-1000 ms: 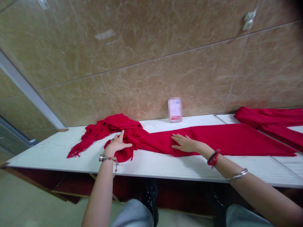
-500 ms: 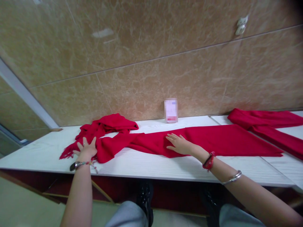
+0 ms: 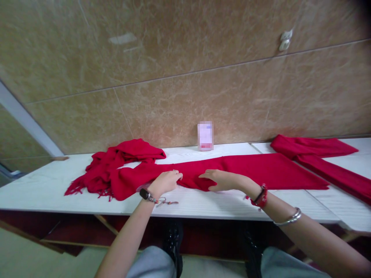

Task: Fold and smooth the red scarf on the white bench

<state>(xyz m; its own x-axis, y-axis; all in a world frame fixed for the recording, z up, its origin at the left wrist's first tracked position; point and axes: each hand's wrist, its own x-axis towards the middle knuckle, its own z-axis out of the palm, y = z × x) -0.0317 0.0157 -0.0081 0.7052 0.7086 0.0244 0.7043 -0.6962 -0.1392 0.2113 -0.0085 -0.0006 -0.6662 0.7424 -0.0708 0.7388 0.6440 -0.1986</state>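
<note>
Red scarf stretched out along a white counter

Left hand has its fingers bent down at the scarf's near edge, can't tell if it's actually pinching any cloth. Right hand is just beside it, thumb and fingers wide apart over the fabric. Left end's all bunched up, right end's flat, and a blurred-out box stands behind.

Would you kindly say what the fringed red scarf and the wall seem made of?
Fringed red scarf: soft matte cloth, judging by its folds and tassels; the fibre is unclear.
Wall: glossy stone or stone-look tile, judging by veining, joints and reflections.
</note>
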